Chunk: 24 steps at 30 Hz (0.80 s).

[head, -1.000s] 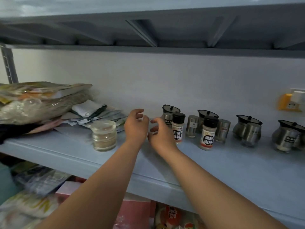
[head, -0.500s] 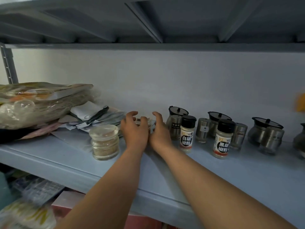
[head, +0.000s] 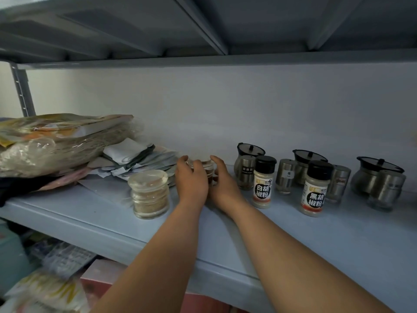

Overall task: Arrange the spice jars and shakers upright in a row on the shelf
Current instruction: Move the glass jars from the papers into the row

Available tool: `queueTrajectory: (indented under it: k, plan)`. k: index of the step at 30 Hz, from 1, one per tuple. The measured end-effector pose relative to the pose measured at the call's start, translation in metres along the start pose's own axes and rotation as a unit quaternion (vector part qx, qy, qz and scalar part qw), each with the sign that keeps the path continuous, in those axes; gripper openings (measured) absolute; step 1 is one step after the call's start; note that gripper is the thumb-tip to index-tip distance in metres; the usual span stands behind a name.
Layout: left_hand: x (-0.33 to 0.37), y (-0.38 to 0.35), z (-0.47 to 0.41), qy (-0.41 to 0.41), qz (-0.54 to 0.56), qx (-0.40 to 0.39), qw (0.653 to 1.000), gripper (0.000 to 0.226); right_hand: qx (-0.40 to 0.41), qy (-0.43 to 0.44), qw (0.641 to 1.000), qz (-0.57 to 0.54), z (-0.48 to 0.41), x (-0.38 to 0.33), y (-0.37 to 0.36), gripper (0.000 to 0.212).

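Note:
My left hand (head: 191,180) and my right hand (head: 222,184) cup a small glass jar (head: 206,165) with reddish contents from both sides; most of the jar is hidden behind them. A glass jar of tan spice (head: 149,193) stands upright to the left. On the right stand a white pepper shaker (head: 262,182) and a black pepper shaker (head: 315,189), both black-capped. Behind them are steel shakers (head: 286,176) and black-lidded steel pots (head: 250,152) along the pale blue shelf (head: 327,240).
A heap of plastic bags (head: 56,141) and flat packets (head: 140,161) fills the shelf's left end. A white wall closes the back, and another shelf hangs overhead. Packaged goods (head: 49,288) lie on the level below.
Both hands reached further back and closed in around the small glass jar. The view shifted left, so the shakers now appear further right.

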<state>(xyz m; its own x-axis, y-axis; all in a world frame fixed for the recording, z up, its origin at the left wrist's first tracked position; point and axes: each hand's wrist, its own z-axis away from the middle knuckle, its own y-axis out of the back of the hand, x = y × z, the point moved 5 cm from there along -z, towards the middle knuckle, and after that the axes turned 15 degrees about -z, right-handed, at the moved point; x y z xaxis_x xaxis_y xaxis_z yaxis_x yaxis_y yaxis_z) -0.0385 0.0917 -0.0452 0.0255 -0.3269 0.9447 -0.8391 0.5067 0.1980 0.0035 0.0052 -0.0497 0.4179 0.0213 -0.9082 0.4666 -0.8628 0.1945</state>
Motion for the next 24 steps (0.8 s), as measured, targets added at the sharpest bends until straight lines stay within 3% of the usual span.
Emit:
queueTrajectory:
  k: [7,15,24]
  plan:
    - [-0.0004,0.0069,0.0010,0.009,0.006,0.036,0.999,0.032,0.029,0.018,0.999,0.021,-0.0036,0.0053,-0.0003,0.083]
    - [0.0064,-0.0004,0.0055,-0.052,-0.031,-0.015,0.998,0.033,0.039,0.030,0.996,0.070,-0.0049,0.0046,0.0007,0.068]
    - [0.0075,0.0033,0.0063,-0.049,-0.014,0.001,0.999,0.031,0.046,0.027,0.997,0.064,-0.0009,0.0031,0.0052,0.066]
